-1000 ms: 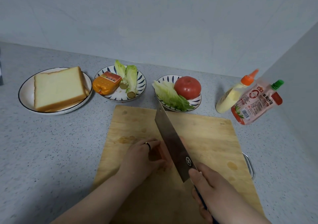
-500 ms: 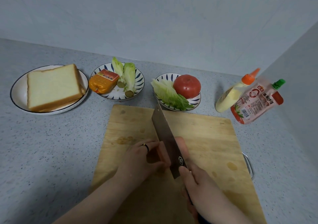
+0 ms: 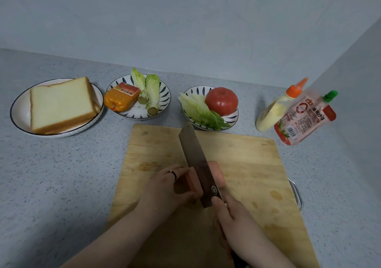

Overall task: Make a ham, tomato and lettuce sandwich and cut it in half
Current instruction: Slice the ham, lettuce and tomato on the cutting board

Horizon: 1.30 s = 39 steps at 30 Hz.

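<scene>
A pink block of ham (image 3: 216, 174) lies on the wooden cutting board (image 3: 247, 164). My left hand (image 3: 171, 189) holds the ham's left part with curled fingers. My right hand (image 3: 231, 216) grips the handle of a cleaver (image 3: 195, 160), whose blade stands in the ham, tip pointing away. Behind the board, bread slices (image 3: 59, 105) lie on a white plate (image 3: 18, 111). One patterned plate carries a packaged ham piece (image 3: 120, 98) and lettuce hearts (image 3: 151, 91). Another holds lettuce leaves (image 3: 201, 112) and a tomato (image 3: 222, 101).
At the back right, near the side wall, a mayonnaise squeeze bottle (image 3: 276, 111) leans beside a red ketchup pouch (image 3: 305, 119). The board's metal handle (image 3: 296, 193) sticks out on its right side. Grey speckled counter (image 3: 61, 175) lies to the board's left.
The cleaver has slid toward me and gone down into the ham, with a ham piece now showing to the right of the blade. My left hand stayed on the ham.
</scene>
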Each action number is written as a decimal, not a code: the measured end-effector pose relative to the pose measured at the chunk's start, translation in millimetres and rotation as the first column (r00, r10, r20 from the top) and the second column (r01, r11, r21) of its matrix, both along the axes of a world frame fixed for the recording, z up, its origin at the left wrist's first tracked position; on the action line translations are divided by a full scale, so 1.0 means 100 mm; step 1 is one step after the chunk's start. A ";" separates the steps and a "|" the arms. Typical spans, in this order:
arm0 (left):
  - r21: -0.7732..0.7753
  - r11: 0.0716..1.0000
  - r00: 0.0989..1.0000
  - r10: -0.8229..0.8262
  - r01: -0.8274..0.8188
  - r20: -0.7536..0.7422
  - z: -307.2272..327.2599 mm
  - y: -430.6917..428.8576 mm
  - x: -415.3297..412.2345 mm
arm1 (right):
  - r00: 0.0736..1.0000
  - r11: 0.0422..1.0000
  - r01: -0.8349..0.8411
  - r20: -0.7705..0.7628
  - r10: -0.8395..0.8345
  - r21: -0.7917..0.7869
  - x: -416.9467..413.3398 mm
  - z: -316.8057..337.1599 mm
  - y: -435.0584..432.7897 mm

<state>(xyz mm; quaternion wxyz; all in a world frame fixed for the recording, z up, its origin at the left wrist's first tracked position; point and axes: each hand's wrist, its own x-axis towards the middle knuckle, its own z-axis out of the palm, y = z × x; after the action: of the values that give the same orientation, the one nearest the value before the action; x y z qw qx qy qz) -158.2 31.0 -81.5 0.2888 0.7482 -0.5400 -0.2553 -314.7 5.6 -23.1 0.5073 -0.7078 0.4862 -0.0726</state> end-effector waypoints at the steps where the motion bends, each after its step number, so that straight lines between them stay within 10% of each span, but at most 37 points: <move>1: 0.000 1.000 1.000 0.002 -0.002 -0.002 0.01 0.00 0.00 | 1.000 0.999 0.020 0.012 -0.021 0.038 0.00 0.00 -0.02; 39: -0.011 0.998 0.997 0.058 -0.059 -0.042 -0.01 0.04 -0.04 | 0.997 0.990 0.043 -0.066 -0.035 0.134 -0.13 0.39 0.02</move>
<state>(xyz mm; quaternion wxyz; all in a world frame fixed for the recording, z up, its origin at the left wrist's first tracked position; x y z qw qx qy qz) -162.2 35.1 -82.3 0.3118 0.7565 -0.5133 -0.2588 -327.4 7.1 15.6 0.5369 -0.6642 0.5195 -0.0271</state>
